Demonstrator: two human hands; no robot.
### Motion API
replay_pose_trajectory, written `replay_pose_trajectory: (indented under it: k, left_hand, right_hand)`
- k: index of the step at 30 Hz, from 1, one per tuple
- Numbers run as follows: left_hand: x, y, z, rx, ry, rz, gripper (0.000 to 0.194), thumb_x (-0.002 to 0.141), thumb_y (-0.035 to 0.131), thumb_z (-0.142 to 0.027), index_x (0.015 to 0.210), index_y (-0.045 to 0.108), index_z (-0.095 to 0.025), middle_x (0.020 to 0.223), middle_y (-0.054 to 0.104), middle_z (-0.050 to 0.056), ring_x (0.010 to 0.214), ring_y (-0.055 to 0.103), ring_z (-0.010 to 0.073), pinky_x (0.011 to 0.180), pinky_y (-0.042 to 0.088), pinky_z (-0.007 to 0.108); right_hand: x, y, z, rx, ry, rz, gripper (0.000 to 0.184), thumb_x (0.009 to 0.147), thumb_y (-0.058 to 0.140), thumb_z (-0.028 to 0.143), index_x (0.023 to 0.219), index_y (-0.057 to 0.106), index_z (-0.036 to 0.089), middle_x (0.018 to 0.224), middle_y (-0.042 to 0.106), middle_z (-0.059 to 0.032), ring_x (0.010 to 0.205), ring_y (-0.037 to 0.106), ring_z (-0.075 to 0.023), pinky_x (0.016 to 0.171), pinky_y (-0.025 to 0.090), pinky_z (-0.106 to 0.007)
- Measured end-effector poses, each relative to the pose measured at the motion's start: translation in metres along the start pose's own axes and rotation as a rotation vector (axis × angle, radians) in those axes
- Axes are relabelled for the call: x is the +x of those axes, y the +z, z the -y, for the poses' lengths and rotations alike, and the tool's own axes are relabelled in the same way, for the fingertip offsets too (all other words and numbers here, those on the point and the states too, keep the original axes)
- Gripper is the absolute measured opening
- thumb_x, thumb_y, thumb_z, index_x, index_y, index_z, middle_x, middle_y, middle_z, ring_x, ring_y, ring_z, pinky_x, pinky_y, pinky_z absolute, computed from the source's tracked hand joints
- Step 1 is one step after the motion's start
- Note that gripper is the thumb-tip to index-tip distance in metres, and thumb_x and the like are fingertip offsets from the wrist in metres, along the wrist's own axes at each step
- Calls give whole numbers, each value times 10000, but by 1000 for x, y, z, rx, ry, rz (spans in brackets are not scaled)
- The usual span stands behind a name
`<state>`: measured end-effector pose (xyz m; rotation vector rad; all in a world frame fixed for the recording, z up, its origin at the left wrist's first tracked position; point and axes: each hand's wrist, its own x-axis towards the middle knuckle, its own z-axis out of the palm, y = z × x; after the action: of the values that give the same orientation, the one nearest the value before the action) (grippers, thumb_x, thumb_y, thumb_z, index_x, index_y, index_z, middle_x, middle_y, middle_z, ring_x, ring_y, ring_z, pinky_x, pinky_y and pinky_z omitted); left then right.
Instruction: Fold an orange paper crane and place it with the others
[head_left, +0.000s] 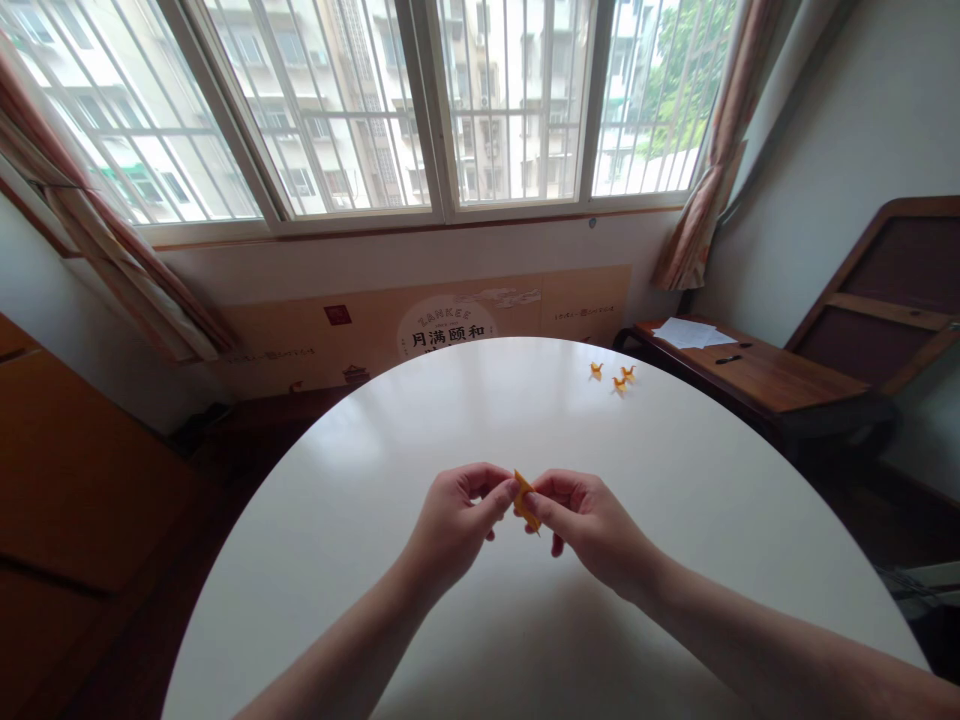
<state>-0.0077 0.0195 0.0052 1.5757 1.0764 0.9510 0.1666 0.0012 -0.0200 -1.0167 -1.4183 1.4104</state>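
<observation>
A small piece of folded orange paper (523, 497) is held up between my two hands, over the middle of the white table. My left hand (463, 520) pinches its left side with thumb and forefinger. On the other side, my right hand (581, 515) grips it the same way, thumb on top. The paper is narrow and pointed at its upper and lower ends. Fingers cover part of it, so its full shape is hidden.
Three small folded orange paper birds (619, 384) stand near the far right edge of the round white table (360, 430). Beyond it, a wooden side table (795, 375) carries white papers (694, 333) and a black pen (727, 359). A barred window (442, 110) fills the back wall.
</observation>
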Motion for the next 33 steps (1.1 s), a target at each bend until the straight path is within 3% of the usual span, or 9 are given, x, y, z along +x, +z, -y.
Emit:
replay_pose_trajectory:
  k: [8, 16, 23, 33]
  left_hand:
    - [-2, 1, -2, 87, 25, -38, 247, 833, 629, -354, 707, 629, -142, 641, 681, 47, 537, 561, 122, 465, 442, 201]
    - [0, 0, 2, -18, 2, 23, 299, 837, 665, -414, 880, 713, -123, 702, 723, 74, 600, 619, 150, 460, 450, 200]
    - [-1, 0, -2, -20, 0, -11, 241, 792, 668, -353, 700, 641, -132, 620, 682, 47, 542, 584, 130, 456, 436, 204]
    - [-1, 1, -2, -90, -24, -55, 257, 784, 669, -365, 684, 600, -139, 592, 638, 20, 509, 542, 112, 454, 433, 206]
  right_hand:
    - [0, 1, 3, -114, -42, 57, 394, 904, 597, 507, 839, 698, 131, 755, 652, -58, 659, 551, -117, 514, 428, -190]
    - [0, -1, 1, -32, -19, 68, 376, 890, 611, 490, 847, 694, 126, 790, 668, -75, 695, 602, -147, 488, 439, -194]
    - [-2, 1, 4, -174, -45, 99, 400, 926, 568, 494, 830, 702, 130, 755, 664, -59, 669, 574, -119, 530, 430, -188]
    - [-2, 3, -1, -115, 65, 142, 365, 894, 603, 469, 868, 715, 123, 815, 700, -78, 704, 651, -143, 469, 423, -158]
